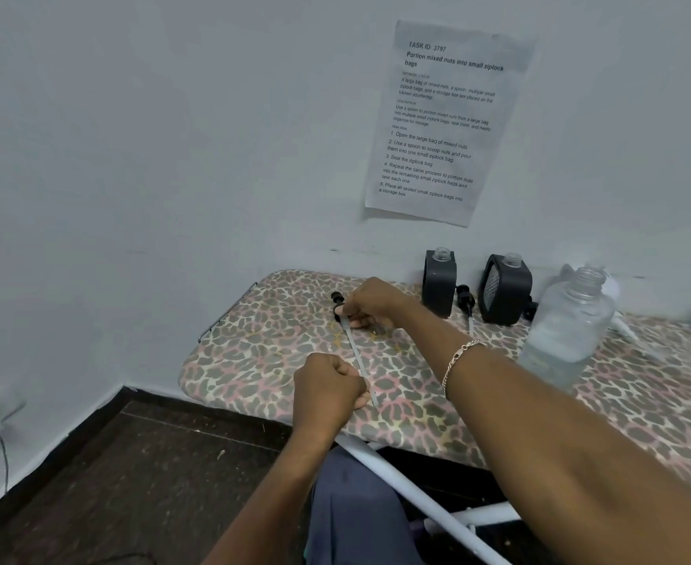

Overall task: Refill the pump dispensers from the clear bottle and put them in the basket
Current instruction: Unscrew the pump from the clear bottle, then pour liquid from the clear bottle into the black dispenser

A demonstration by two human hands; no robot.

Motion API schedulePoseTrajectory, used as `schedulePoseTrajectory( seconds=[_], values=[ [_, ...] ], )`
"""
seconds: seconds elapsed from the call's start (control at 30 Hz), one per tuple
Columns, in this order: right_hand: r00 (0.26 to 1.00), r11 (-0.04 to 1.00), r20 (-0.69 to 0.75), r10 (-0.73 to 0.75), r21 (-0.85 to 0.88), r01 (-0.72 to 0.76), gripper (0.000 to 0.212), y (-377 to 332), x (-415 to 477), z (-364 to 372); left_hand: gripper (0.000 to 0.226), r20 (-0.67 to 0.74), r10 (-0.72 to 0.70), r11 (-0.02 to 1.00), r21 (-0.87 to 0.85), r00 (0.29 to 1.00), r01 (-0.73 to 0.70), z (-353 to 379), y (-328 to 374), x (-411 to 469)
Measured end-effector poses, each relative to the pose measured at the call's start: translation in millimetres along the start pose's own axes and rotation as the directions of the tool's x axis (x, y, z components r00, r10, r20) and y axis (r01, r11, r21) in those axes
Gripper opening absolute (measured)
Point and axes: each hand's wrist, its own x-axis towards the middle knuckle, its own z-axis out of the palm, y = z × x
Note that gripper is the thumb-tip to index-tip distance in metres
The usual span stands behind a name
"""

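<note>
Pump tube (356, 356), slim clear plastic, gripped: L hand (327, 391), R hand (370, 301).

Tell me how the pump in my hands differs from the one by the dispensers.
The held pump is gripped by the right hand near its head and the left hand at its tube end; the other pump lies untouched. The held pump is out front; the other pump lies beside the left dispenser. Both: black heads, pale tubes.

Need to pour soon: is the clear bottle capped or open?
Open: the clear bottle stands upright, its threaded neck bare, no cap on it.
</note>
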Motion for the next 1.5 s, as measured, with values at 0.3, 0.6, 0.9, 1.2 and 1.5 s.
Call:
schedulePoseTrajectory(
  seconds=[0.3, 0.6, 0.9, 1.2, 1.5],
  values=[
    [0.996, 0.988, -0.076, -0.045, -0.154, 0.033, 0.024, -2, -9, 6, 0.008, -0.010, 0.018, 0.999, 0.027, 1.000, -0.018, -1, 3, -4],
    [0.959, 0.883, -0.127, -0.253, -0.437, 0.175, 0.054, -54, -65, -16, 0.011, -0.035, 0.053, 0.994, 0.101, 0.998, -0.049, -3, 6, -11],
    [0.809, 0.735, -0.231, -0.541, -0.597, 0.321, 0.049, -104, -189, -81, 0.013, -0.122, 0.486, 0.862, 0.230, 0.865, -0.452, 20, 48, -49],
    [0.750, 0.585, -0.358, -0.556, -0.810, 0.047, 0.052, -58, -265, -169, 0.087, 0.193, 0.502, 0.842, 0.113, 0.843, -0.527, 102, 67, -68],
    [0.837, 0.699, -0.400, -0.374, -0.714, -0.029, 0.038, -19, -276, -198, 0.086, 0.250, 0.497, 0.827, 0.151, 0.831, -0.541, 163, 84, -70]
  ],
)
